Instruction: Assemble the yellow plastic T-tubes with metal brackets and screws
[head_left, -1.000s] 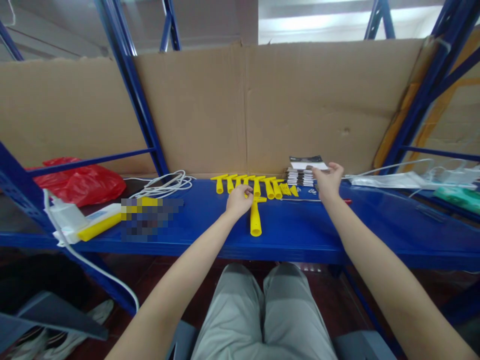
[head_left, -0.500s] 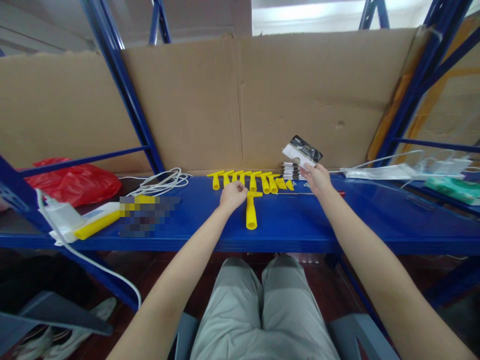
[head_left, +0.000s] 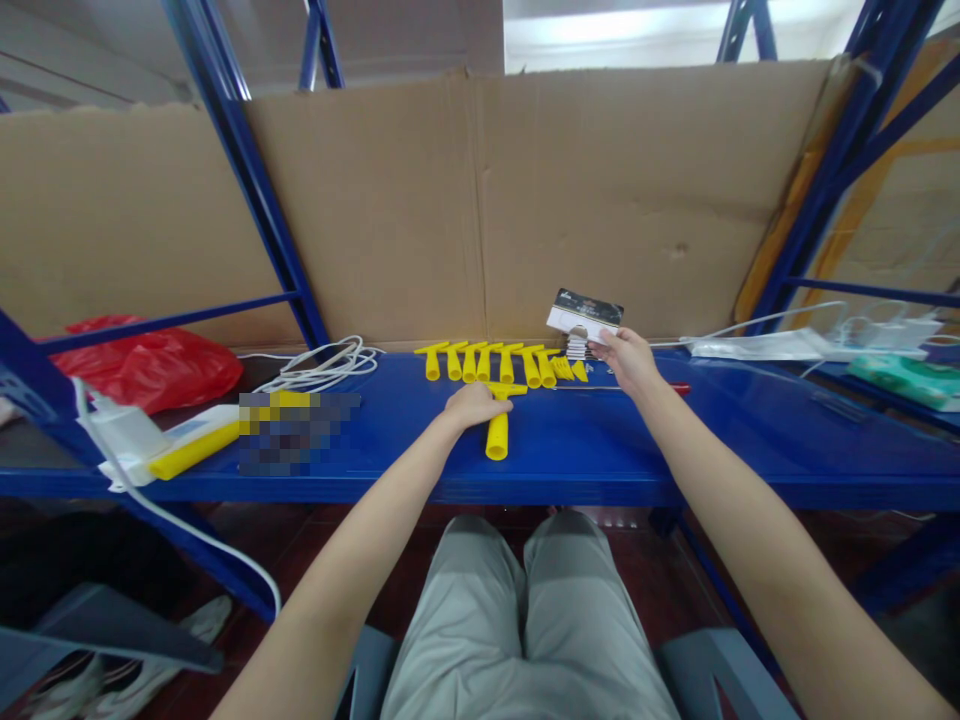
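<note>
My left hand (head_left: 477, 406) is closed around the neck of a yellow T-shaped plastic piece (head_left: 497, 438), whose hollow round end faces me on the blue shelf. Between the fingers of my right hand (head_left: 630, 358) is a black-and-white printed card (head_left: 586, 312) with a notch in its lower edge. The card is raised above a stack of similar cards (head_left: 577, 347), partly covering it. Behind my left hand stands a row of several more yellow T-shaped pieces (head_left: 507, 366). Small yellow flat parts (head_left: 570, 368) lie at the right end of the row.
A screwdriver with a red handle (head_left: 679, 388) lies behind my right wrist. To the left are a coiled white cable (head_left: 322, 362), a red plastic bag (head_left: 161, 362) and a white power strip (head_left: 135, 440). A cardboard sheet (head_left: 375, 220) stands along the back of the blue shelf (head_left: 600, 450).
My left hand has come down and taken hold of the yellow T-shaped piece, shifting it slightly left. My right hand has moved the card left and lower, turning it more level.
</note>
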